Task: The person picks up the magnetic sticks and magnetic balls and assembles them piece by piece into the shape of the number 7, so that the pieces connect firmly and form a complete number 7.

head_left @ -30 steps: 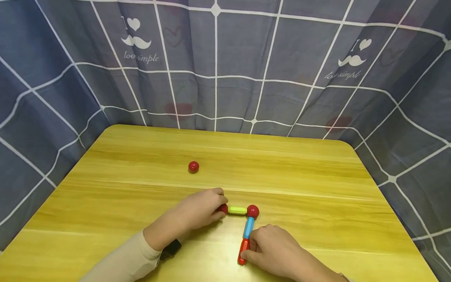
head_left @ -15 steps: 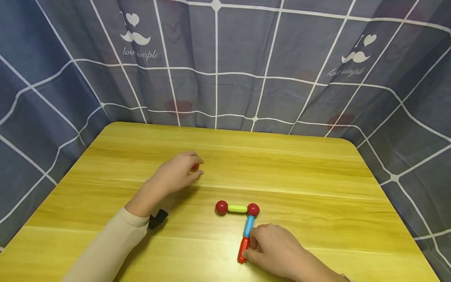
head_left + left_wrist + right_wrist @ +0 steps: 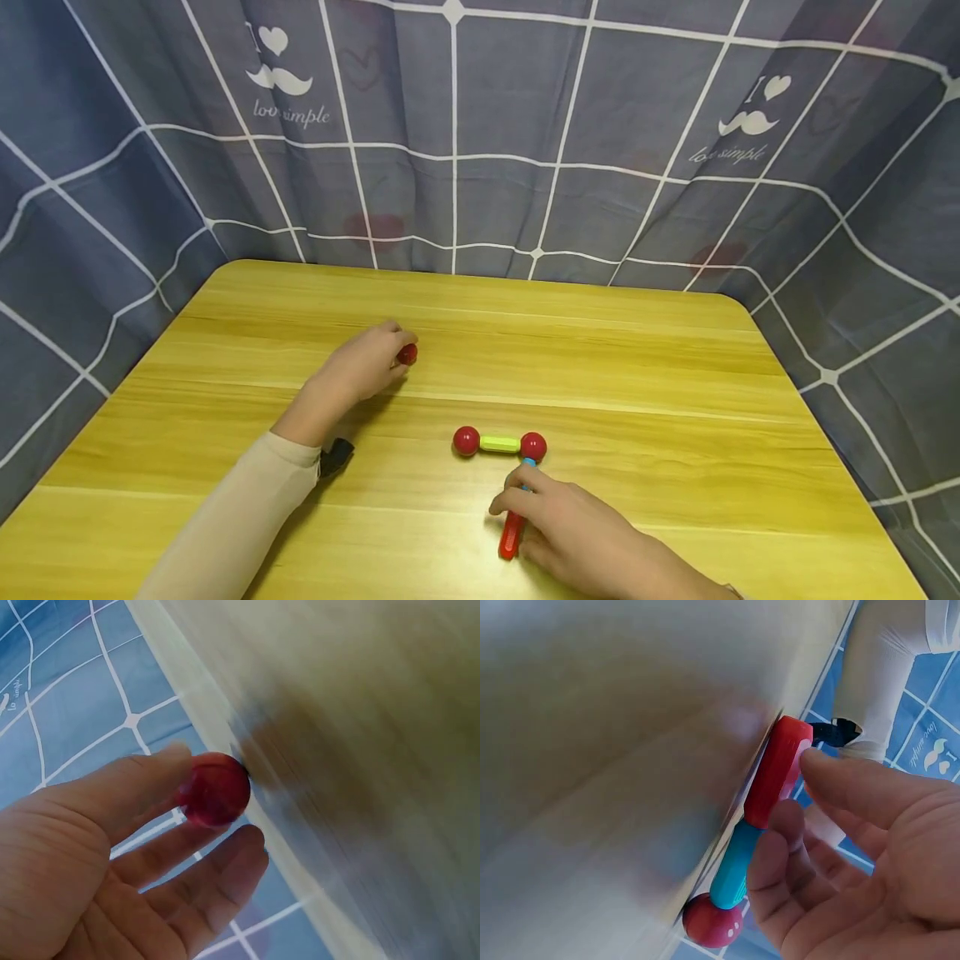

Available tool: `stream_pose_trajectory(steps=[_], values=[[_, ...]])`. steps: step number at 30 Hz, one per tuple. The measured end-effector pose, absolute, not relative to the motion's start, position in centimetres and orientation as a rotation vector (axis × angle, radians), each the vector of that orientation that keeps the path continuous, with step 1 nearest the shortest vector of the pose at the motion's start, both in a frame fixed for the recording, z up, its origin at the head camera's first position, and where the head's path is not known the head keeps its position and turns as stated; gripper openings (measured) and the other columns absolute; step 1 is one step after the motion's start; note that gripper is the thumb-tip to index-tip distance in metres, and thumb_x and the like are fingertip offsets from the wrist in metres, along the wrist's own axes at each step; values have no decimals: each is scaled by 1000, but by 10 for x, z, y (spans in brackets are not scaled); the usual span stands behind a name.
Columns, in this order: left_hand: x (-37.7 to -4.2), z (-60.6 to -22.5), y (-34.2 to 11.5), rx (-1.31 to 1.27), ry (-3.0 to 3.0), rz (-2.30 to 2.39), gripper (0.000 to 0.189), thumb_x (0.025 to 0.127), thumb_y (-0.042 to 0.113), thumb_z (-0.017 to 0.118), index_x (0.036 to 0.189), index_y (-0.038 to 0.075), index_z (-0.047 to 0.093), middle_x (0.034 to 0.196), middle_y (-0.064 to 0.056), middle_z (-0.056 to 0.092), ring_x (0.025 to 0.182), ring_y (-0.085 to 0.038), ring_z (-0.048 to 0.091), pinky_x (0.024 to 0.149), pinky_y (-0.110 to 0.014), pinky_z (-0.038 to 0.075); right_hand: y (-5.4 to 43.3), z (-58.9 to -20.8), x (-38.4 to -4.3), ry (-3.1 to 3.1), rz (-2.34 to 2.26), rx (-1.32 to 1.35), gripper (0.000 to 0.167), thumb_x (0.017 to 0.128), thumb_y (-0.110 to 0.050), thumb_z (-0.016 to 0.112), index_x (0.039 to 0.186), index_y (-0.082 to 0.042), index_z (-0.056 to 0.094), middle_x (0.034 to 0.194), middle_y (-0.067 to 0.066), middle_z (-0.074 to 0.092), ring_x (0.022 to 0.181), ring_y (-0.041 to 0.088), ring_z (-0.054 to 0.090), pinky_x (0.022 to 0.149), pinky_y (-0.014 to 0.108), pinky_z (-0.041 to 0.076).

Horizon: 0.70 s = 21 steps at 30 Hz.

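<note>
In the head view my left hand (image 3: 363,362) is at the far left of the table, pinching a red ball (image 3: 407,354). The left wrist view shows that ball (image 3: 217,790) between thumb and fingers. My right hand (image 3: 573,529) hovers over a short row of magnetic rods, its loosely bent fingers reaching across them. A red rod (image 3: 511,535) lies end to end with a blue rod (image 3: 737,866), partly covered by the fingers in the head view. The blue rod meets a red ball (image 3: 533,447). A yellow-green rod (image 3: 499,444) joins it to another red ball (image 3: 466,441).
The wood-grain table (image 3: 675,375) bears all the pieces. A grey-blue curtain (image 3: 502,117) with white grid lines hangs behind its back edge and on both sides. A black wrist camera (image 3: 337,457) is on the left wrist.
My left hand has left the ball beside the yellow-green rod, gone far left and taken hold of the lone red ball. My right hand's fingers have loosened and shifted over the rods.
</note>
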State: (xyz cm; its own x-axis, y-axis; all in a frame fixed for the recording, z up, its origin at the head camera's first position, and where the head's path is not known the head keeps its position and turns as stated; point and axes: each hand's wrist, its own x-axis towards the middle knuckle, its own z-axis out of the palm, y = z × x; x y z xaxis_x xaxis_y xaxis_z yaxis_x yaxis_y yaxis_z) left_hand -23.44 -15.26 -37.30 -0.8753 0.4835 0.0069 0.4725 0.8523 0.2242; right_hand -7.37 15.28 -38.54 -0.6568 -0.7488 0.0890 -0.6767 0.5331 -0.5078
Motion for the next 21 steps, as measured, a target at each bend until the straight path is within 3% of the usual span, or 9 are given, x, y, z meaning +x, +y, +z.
stream_pose_trajectory(steps=[6,15,21], values=[[-228,-376,-155,849,2930,371,19,84,2,73,101,-2,65,87,-8,57,78,-22,54,71,-34,49,152,-390,-78,2648,-633,-1476,21,89,-11,72,103,-25,66,111,-14,52,90,0,58,81,13,45],[-203,-375,-155,882,2882,340,28,82,8,79,103,-2,66,90,-8,57,78,-19,56,68,-31,49,153,-392,-82,2642,-488,-1500,21,88,-9,72,103,-24,70,109,-15,55,96,2,58,84,17,47],[-180,-372,-151,900,2847,342,23,79,11,82,91,2,64,83,-3,52,71,-15,50,63,-28,46,152,-393,-86,2629,-487,-1510,19,87,-11,74,101,-23,70,107,-16,57,95,0,59,82,15,47]])
